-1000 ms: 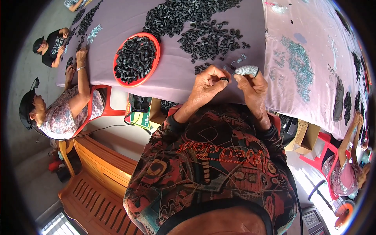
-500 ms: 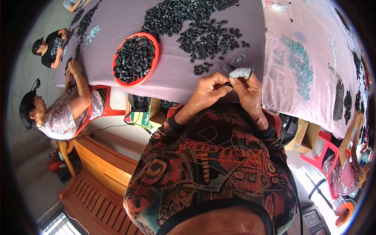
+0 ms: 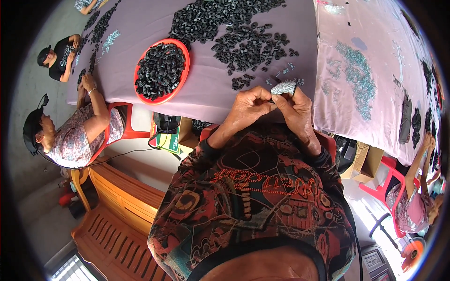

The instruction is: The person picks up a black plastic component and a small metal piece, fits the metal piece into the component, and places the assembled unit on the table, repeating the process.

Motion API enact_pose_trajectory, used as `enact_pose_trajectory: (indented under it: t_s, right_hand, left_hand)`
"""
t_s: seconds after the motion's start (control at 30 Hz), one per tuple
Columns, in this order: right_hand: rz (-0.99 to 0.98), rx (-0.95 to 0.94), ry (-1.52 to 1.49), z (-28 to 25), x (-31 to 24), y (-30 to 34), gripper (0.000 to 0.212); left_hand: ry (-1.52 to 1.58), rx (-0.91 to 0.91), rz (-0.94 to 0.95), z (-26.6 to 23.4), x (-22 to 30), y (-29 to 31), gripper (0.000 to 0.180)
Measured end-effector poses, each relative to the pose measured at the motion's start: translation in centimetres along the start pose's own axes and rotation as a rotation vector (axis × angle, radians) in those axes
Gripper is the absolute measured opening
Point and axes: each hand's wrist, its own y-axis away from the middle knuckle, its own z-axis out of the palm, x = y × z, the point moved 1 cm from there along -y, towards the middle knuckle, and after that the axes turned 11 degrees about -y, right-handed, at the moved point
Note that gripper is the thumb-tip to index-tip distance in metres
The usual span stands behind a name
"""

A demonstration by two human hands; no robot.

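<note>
Over the table's near edge, my left hand [image 3: 251,107] and my right hand [image 3: 295,111] meet with their fingertips together. Both are closed in a pinch on a small black piece [image 3: 272,100], mostly hidden by the fingers. A grey knitted finger cover [image 3: 283,88] wraps a finger of my right hand. Just beyond the hands lie a few small shiny bits [image 3: 287,70] and a little cluster of black pieces [image 3: 243,82]. Farther out spreads a larger heap of black ring-like pieces [image 3: 248,49].
A red round tray [image 3: 188,70] full of black pieces stands left on the mauve tablecloth [image 3: 206,100]. Small teal-silver parts [image 3: 358,79] are scattered on the pink cloth at right. Co-workers sit at left and right. An orange bench [image 3: 112,229] stands behind at left.
My right hand has shifted slightly left, and its covered finger now tilts closer over my left fingertips. The small black piece shows less than before.
</note>
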Motion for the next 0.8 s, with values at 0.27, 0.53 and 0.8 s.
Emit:
enact_pose_trajectory:
  t_s: [0.27,0.53,0.8]
  right_hand:
    - [0.024,-0.021,0.024,0.1,-0.4,0.0,0.008]
    - [-0.056,-0.094,0.071,-0.2,-0.4,0.1,0.008]
    - [-0.017,0.061,0.308,-2.3,0.3,-1.4,0.006]
  left_hand:
    - [0.079,-0.082,-0.026,-0.5,-0.1,0.4,0.01]
    - [0.135,-0.084,-0.035,-0.4,-0.2,0.4,0.009]
    - [-0.109,0.117,0.127,-0.9,-2.8,-0.3,0.01]
